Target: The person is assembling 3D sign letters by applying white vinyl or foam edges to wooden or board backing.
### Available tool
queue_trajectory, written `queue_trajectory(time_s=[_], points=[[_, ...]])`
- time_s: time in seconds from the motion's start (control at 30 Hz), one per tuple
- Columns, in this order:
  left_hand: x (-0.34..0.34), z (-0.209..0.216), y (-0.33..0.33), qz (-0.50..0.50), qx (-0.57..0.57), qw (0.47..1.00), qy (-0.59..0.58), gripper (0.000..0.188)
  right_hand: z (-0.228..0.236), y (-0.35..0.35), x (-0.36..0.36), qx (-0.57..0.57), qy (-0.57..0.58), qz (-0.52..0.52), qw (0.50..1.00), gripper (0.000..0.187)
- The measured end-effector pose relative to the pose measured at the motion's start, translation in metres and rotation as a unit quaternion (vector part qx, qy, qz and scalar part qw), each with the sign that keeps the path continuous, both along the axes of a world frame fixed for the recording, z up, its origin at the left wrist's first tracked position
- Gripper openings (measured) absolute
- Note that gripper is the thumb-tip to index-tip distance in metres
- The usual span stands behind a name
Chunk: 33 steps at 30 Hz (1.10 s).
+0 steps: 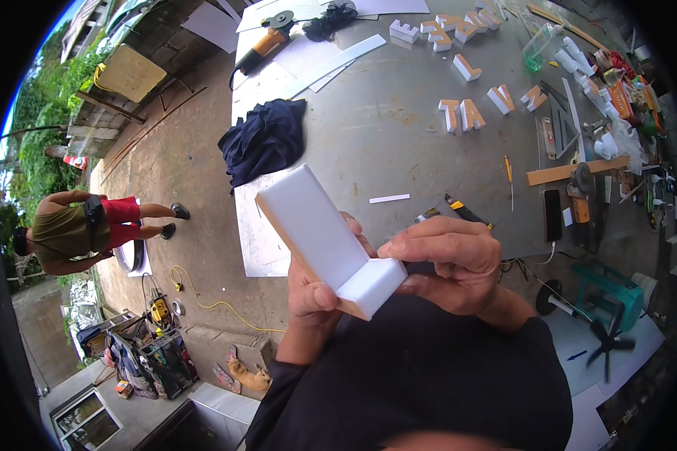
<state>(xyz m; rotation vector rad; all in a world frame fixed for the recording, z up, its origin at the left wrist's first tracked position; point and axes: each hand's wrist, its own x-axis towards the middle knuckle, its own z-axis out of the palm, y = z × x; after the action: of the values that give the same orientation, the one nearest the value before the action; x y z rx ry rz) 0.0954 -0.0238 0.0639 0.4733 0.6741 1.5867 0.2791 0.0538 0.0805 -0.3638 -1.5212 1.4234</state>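
I hold a white L-shaped block letter with a tan face along one side, tilted above the near edge of the metal worktable. My left hand is wrapped round it from below, with the thumb on its lower corner. At the end of its short leg, the fingers of my right hand are pinched together on the edge. Whether a small piece sits between those fingertips is hidden. Just beyond my right hand lie a yellow-and-black utility knife and a thin white strip.
Several orange-faced block letters stand on the worktable. A dark cloth and an angle grinder lie left; a phone and clutter lie right. Another person stands off to the left.
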Motion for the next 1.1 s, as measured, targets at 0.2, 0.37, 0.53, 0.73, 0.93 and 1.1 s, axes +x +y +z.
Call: queue_trajectory(time_s=[0.2, 0.37, 0.53, 0.73, 0.93, 1.1], points=[[0.003, 0.015, -0.004, 0.079, -0.044, 0.989, 0.115, 0.087, 0.001, -0.001, -0.002, 0.261, -0.116, -0.18, 0.941, 0.037], [0.005, 0.018, -0.002, 0.08, -0.055, 0.989, 0.112, 0.086, 0.0, -0.003, 0.002, 0.283, -0.123, -0.197, 0.931, 0.034], [0.005, 0.016, -0.004, 0.091, -0.019, 0.986, 0.141, 0.079, -0.009, 0.0, 0.007, 0.258, -0.105, -0.17, 0.945, 0.048], [0.002, 0.003, 0.002, 0.123, 0.038, 0.91, 0.393, 0.066, -0.014, -0.003, 0.002, -0.068, 0.008, 0.004, 0.998, 0.075], [0.006, 0.014, 0.013, 0.137, 0.059, 0.844, 0.516, 0.052, -0.056, 0.011, 0.003, -0.287, 0.054, 0.177, 0.94, 0.073], [-0.01, 0.02, 0.016, 0.074, 0.121, 0.816, 0.561, 0.062, -0.055, 0.003, 0.003, -0.288, 0.059, 0.172, 0.94, 0.066]])
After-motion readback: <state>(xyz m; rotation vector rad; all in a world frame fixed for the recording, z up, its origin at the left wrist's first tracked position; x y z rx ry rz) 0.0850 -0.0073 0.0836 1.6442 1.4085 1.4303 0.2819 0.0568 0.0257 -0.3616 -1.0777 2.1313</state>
